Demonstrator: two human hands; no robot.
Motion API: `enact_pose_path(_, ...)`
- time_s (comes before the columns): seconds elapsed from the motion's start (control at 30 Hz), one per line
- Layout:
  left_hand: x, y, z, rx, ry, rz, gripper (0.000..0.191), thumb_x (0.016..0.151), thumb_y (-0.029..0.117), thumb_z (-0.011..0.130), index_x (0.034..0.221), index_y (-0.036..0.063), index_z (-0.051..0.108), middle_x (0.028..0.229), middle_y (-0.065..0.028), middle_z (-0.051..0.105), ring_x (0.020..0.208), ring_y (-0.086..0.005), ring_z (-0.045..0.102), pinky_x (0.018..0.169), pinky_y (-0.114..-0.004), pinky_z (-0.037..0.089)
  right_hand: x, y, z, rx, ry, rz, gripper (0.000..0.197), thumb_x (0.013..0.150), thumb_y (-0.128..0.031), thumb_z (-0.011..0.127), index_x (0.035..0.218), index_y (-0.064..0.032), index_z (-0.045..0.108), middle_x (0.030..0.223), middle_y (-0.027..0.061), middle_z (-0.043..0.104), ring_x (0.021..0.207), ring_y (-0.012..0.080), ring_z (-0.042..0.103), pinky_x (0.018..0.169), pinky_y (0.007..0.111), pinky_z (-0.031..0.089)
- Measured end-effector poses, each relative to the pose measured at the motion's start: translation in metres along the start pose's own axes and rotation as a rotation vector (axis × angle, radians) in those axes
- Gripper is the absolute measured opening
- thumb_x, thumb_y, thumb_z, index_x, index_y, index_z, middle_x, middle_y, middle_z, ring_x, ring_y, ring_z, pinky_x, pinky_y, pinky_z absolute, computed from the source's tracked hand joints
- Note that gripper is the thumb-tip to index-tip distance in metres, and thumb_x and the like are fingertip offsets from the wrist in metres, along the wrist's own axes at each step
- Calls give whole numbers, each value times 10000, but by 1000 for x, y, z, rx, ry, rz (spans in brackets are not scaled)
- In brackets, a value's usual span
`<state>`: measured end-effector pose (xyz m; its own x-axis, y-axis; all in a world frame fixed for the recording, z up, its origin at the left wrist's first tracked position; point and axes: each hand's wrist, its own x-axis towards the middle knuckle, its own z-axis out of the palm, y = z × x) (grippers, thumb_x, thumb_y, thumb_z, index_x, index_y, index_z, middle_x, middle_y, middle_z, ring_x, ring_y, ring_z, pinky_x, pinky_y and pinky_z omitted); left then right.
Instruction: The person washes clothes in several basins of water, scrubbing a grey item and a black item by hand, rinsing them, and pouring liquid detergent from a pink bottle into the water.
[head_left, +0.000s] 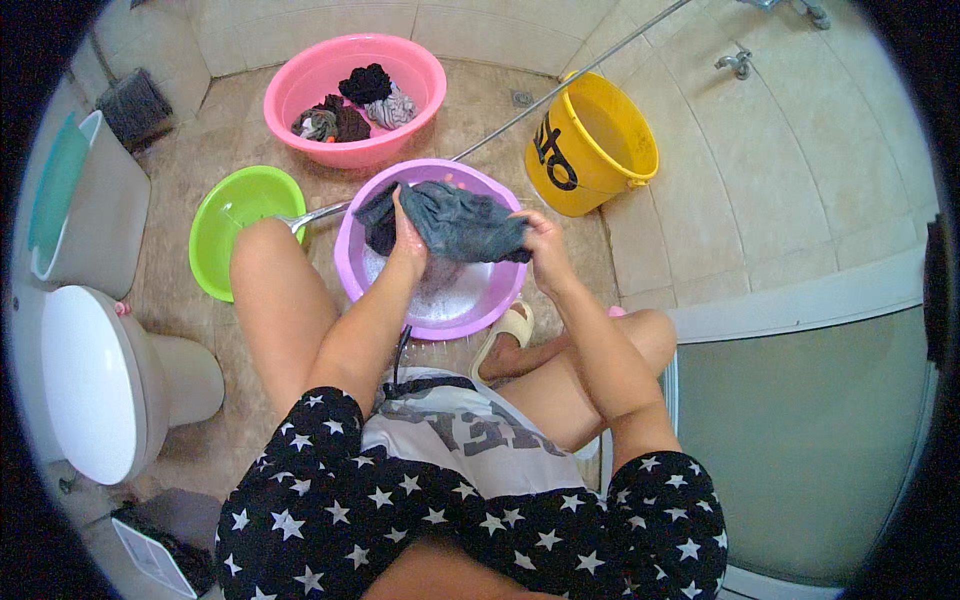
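A wet dark grey cloth garment (457, 221) is stretched between my hands over a purple plastic basin (346, 262). My left hand (409, 229) is at the garment's left part, with the thumb in front and some fingers hidden behind the fabric. At its right end, my right hand (546, 244) grips the edge between thumb and fingers. Sudsy water (442, 289) lies in the basin beneath. The garment's darker left end hangs beside my left wrist, over the basin's far left side.
Beyond the basin stands a pink tub (352, 154) with several bundled garments. A yellow bucket (577, 172) of water is at the right, near a wall tap (735, 64). A green basin (247, 195) and a shower head (315, 216) lie left; a toilet (97, 382) stands further left.
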<state>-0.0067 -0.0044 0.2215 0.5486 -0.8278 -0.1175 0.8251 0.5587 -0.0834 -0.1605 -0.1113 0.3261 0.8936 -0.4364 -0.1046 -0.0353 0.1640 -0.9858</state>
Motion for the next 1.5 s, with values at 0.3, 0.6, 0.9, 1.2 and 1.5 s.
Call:
enact_pose_path(0.3,-5,14,29,102,-21,80,481,778,433,429,970,9,547,942,-126,596,903,-279,557,848,-420,431,-19,48,30,209,-11,403,548,778,-323,500,1270,-141,339,1200,128,420,1075,227,443,845,456,400)
enact_pose_path(0.6,-16,-35,46,160,-129,-256,468,761,382,469,1009,-11,525,823,-111,607,826,-253,578,817,-396,456,21,63,24,1000,-202,413,564,795,-607,376,1228,-254,452,1277,-20,433,1188,213,377,990,490,251)
enact_pose_path(0.9,20,8,-2,38,-6,-28,430,771,389,473,912,-9,552,939,-159,593,880,-283,565,863,-413,430,43,53,32,654,54,314,291,839,-291,489,1051,-100,549,1109,71,548,1013,190,513,895,379,406)
enact_pose_path(1.2,35,14,-20,170,95,-179,271,785,262,468,788,15,581,772,-121,627,686,-263,601,705,-382,494,45,16,27,-665,152,-545,111,550,-40,579,642,-39,517,720,72,503,700,185,509,644,292,411)
enact_pose_path(1.5,38,-7,-14,521,129,-384,215,769,238,513,735,30,559,665,-114,578,568,-234,565,579,-364,487,7,11,54,-1584,-928,-889,60,636,-128,558,695,-130,552,719,39,505,726,194,551,516,326,485)
